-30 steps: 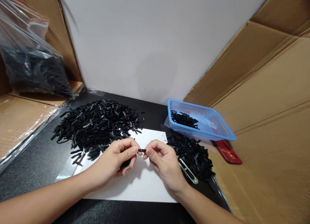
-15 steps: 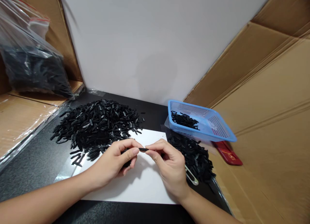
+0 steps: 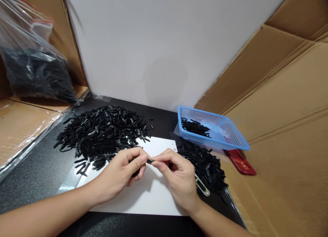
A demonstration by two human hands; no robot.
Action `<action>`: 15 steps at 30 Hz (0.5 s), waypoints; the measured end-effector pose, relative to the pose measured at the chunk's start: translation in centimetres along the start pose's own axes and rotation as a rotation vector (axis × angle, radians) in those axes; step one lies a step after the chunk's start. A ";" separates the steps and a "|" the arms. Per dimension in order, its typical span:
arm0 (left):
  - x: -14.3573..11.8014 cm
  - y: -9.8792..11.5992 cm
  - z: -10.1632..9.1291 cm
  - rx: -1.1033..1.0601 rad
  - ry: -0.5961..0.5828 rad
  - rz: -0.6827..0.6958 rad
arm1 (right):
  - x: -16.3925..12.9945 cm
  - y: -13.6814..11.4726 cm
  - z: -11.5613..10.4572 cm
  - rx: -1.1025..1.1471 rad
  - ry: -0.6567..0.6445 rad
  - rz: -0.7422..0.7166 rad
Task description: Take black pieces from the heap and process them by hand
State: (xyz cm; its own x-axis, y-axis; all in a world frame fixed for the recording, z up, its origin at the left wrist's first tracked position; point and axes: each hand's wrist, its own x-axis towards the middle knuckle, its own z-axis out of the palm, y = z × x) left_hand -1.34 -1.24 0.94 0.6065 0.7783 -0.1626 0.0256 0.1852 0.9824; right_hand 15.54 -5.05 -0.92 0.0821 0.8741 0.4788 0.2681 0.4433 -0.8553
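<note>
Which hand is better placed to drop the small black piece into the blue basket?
Right hand: it pinches the small black piece with the left hand, and the blue basket lies on its side.

Black strip (image 3: 150, 160) mostly hidden between fingertips; plastic bag (image 3: 33, 62) cut off at left edge.

Bright, even light falls from above and in front of me; the white backboard (image 3: 159, 49) glows without burning out. My hands throw a soft grey shadow onto the white sheet (image 3: 151, 196) beneath them. Glare streaks the plastic bag (image 3: 30, 59) at far left and the taped film along the bench (image 3: 33, 175) edge. The wide lens bends the cardboard (image 3: 287, 103) edges outward, and the corners go slightly soft.
</note>
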 end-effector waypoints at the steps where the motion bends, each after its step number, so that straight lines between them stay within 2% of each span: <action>1: 0.0 0.0 0.0 -0.003 0.004 0.002 | 0.0 0.0 0.0 0.028 0.005 0.028; 6: 0.2 -0.1 0.0 -0.028 0.003 0.007 | 0.0 0.2 -0.1 0.109 0.003 0.097; 15: 0.1 0.0 -0.2 0.011 0.005 0.040 | -0.1 0.1 -0.2 0.124 0.011 0.073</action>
State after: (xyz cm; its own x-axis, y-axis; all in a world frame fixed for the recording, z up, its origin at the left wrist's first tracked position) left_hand -1.38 -1.06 0.86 0.6030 0.7881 -0.1237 0.0102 0.1475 0.9890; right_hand 15.75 -5.09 -0.97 0.1079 0.9031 0.4156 0.1400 0.4001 -0.9057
